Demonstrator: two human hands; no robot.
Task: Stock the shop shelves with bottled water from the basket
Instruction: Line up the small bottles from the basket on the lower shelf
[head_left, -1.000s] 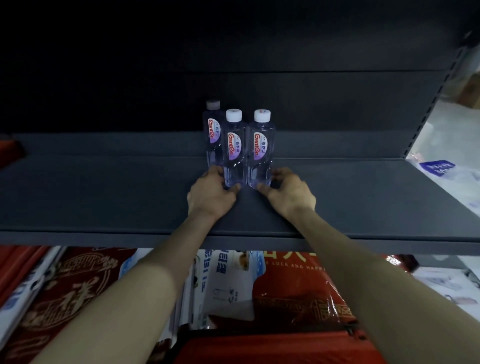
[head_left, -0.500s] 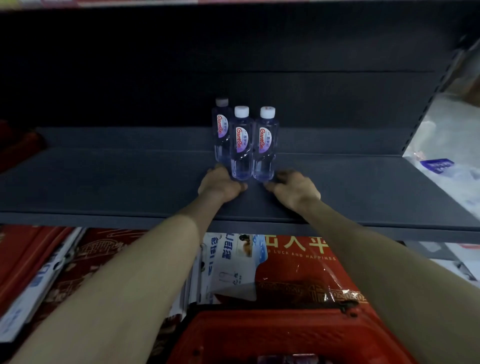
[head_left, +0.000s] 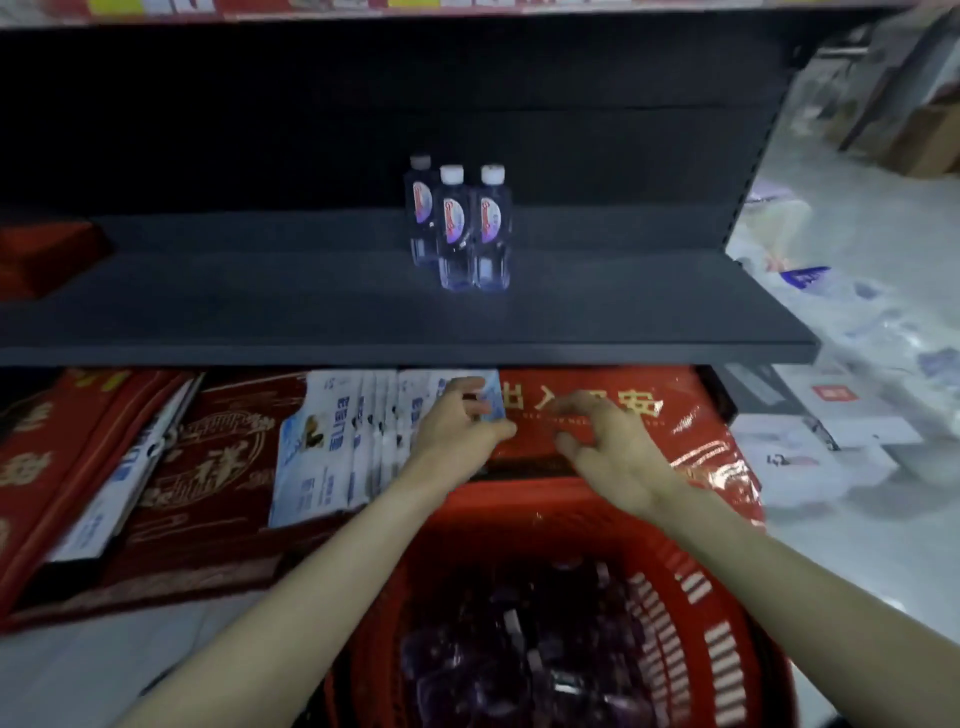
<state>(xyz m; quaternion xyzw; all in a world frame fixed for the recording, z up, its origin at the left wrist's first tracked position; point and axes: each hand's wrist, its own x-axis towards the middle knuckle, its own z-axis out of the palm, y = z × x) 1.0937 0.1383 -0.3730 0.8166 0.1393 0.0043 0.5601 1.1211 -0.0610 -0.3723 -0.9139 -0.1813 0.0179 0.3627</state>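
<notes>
Fingers (head_left: 470, 402) of the left hand (head_left: 457, 428) and right hand (head_left: 605, 447) are seen loosely spread, nothing gripped, above the red basket (head_left: 675, 613). Three water bottles (head_left: 457, 228) are stood upright, touching, on the dark shelf (head_left: 260, 312); more are heaped in the basket.

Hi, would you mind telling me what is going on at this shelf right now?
A person is stocking bottled water. Three bottles stand upright, close together on the dark shelf, with nothing touching them. The left hand and right hand are both empty, fingers loosely open, below the shelf edge and above the red basket, which holds more bottles, hard to make out in the dim light.
</notes>
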